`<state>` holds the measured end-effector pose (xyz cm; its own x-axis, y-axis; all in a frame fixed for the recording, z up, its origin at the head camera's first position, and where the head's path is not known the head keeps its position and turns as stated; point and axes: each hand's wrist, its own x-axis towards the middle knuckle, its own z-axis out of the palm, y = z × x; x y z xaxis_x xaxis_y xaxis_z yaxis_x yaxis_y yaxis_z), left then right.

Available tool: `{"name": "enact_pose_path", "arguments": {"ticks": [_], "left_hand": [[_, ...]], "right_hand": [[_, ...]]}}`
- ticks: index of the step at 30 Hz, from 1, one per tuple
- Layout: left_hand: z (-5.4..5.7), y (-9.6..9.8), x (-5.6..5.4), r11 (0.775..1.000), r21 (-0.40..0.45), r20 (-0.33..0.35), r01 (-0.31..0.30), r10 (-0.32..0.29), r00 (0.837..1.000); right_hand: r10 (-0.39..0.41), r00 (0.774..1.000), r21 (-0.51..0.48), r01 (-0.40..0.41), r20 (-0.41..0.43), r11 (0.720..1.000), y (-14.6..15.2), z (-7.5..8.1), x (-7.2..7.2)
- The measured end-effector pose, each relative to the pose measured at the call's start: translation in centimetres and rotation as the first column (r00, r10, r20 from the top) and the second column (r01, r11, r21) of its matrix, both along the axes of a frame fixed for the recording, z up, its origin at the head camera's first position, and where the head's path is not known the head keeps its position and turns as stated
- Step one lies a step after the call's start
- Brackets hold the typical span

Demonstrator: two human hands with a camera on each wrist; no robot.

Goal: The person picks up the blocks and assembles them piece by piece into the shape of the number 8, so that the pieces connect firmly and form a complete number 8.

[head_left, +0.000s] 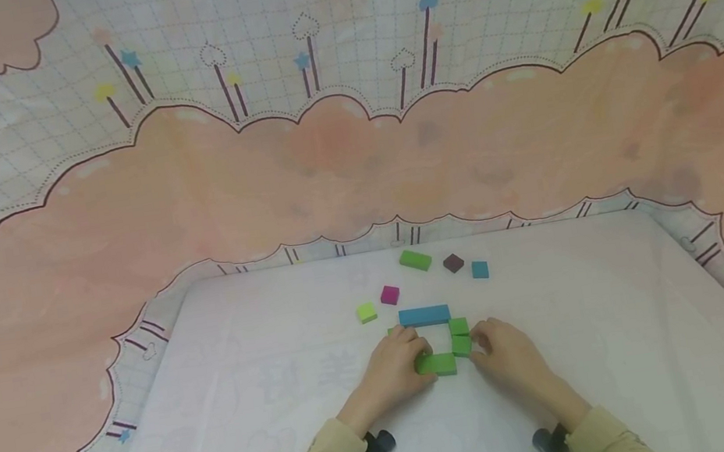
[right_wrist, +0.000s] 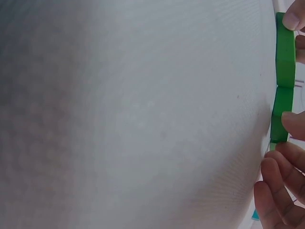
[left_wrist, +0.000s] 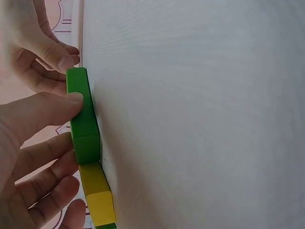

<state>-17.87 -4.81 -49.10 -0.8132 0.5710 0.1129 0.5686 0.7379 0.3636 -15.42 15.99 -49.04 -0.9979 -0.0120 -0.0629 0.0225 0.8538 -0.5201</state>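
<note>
My left hand (head_left: 394, 363) pinches a long green block (head_left: 439, 365) at the near side of a ring of blocks, thumb on its near face. A yellow block (left_wrist: 97, 195) adjoins its left end in the left wrist view; in the head view the hand hides it. My right hand (head_left: 506, 349) touches the nearer green cube (head_left: 461, 345) with its thumb, fingers loosely bent at the ring's right side. Another green cube (head_left: 458, 327) sits behind that one. A long blue block (head_left: 424, 316) forms the far side.
Behind the ring lie loose blocks: a yellow-green one (head_left: 366, 312), a magenta one (head_left: 390, 295), a green bar (head_left: 416, 260), a dark brown one (head_left: 453, 263) and a small blue one (head_left: 479, 270). All are on a white tabletop (head_left: 239, 435), with a patterned cloth (head_left: 353, 172) behind it.
</note>
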Motion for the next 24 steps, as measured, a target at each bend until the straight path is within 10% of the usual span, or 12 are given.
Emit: {"name": "enact_pose_path", "arguments": {"ticks": [24], "left_hand": [[0.49,0.04,0.20,1.000,-0.002,0.020,-0.010,0.010,1.000]], "right_hand": [[-0.002,1.000,-0.007,0.002,0.004,1.000,0.05,0.04,0.01]]}}
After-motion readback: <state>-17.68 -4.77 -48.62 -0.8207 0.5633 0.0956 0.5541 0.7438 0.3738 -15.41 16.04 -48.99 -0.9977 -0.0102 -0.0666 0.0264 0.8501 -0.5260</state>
